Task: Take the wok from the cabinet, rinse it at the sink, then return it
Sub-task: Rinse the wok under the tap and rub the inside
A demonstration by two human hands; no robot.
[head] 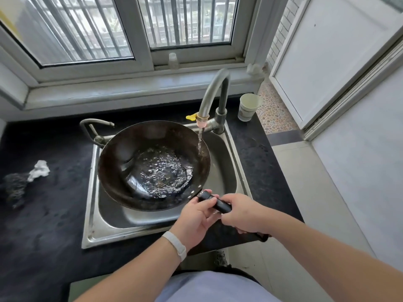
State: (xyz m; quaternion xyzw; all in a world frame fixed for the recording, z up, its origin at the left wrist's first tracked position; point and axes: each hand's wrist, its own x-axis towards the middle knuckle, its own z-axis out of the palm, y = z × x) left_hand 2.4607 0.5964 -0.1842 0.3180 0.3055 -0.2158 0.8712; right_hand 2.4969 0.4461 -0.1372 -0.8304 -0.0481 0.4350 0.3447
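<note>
Head view: left hand [196, 219] and right hand [242, 214] grip the black handle [220, 204] of the dark round metal wok [130, 162]; grey curved tap [214, 90] pours water [200, 141] in.

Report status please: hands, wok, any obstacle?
Both left hand and right hand grip wok handle. In sink: wok, faucet running, water pooling inside. Near rim: small tap.

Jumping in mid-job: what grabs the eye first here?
The dark wok sits in the steel sink, water from the tall faucet streaming onto its right inner wall and pooling inside. At the sink's front, the left hand and right hand both hold its black handle.
</note>
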